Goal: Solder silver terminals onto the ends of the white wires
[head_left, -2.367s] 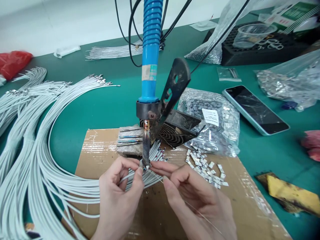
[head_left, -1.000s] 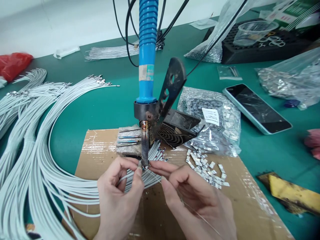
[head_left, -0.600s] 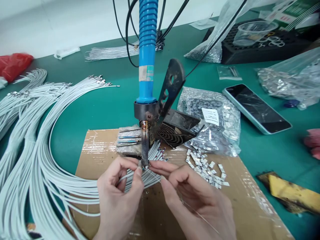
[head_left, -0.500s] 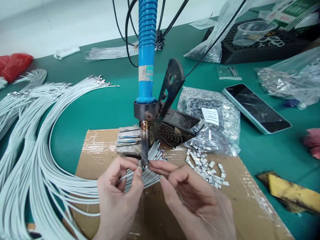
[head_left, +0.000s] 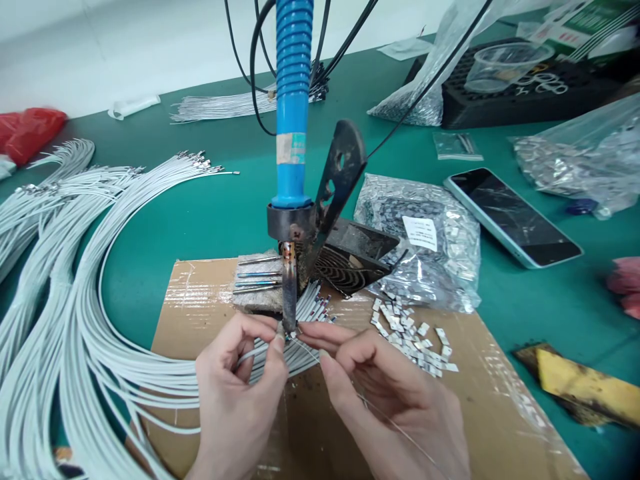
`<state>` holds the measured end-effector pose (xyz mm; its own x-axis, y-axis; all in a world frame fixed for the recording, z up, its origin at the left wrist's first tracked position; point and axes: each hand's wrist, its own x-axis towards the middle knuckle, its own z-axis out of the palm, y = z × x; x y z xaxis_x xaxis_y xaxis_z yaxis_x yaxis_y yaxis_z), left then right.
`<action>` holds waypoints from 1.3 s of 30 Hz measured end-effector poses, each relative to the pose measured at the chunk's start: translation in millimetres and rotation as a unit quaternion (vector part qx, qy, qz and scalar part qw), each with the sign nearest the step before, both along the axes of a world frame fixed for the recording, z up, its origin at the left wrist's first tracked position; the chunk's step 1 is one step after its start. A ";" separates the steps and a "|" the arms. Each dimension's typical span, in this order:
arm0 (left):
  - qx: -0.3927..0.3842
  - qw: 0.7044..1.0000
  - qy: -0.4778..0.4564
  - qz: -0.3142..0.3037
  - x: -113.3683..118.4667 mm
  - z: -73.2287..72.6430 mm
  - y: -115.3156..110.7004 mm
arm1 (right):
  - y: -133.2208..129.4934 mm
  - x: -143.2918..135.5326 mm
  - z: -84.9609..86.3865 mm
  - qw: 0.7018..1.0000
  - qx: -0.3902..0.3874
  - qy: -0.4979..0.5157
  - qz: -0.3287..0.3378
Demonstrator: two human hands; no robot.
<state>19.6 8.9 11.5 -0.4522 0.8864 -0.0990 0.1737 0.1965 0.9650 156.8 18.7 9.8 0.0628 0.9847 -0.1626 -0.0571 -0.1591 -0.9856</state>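
A soldering iron with a blue handle points straight down, clamped in a dark metal holder. Its tip meets a tiny whitish piece between my fingertips. My left hand is closed in a pinch beside the tip; what lies between thumb and forefinger is mostly hidden. My right hand is closed around a thin solder wire, which runs from the tip down across the palm. White cables pass behind my left hand, their ends fanned out behind the tip on a cardboard sheet.
Loose metal tabs lie right of the tip, before a plastic bag of parts. Behind the iron sits a black fan. A phone and a yellow strip are further right. Thin rods rest on a grey pad.
Almost nothing differs. Both hands keep their places at the iron's tip, apart from very slight shifts.
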 end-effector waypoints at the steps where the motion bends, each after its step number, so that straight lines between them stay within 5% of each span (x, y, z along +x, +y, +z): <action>1: -0.001 1.000 0.001 0.003 0.7 0.5 0.3 | -0.1 -0.3 0.1 1.000 0.002 -0.001 -0.001; 9: 0.006 0.999 0.008 0.049 9.8 4.0 2.4 | 0.6 -0.3 0.4 1.000 0.003 0.008 0.001; 16: 0.004 1.000 0.003 -0.024 -0.3 0.6 1.4 | -0.1 -0.2 0.6 1.000 -0.002 0.005 -0.006; 22: 0.005 0.999 -0.001 0.051 11.8 6.5 2.1 | -0.2 0.1 0.3 1.000 -0.010 0.008 -0.006; 39: -0.012 0.999 -0.021 0.040 13.3 7.8 2.0 | 1.5 -0.4 1.7 1.000 -0.010 0.002 -0.006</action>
<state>32.9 10.9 19.3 -0.5160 0.8451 -0.1398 0.1164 0.2309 0.9660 156.4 20.2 11.6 0.0730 0.9804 -0.1832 -0.0629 -0.1788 -0.9819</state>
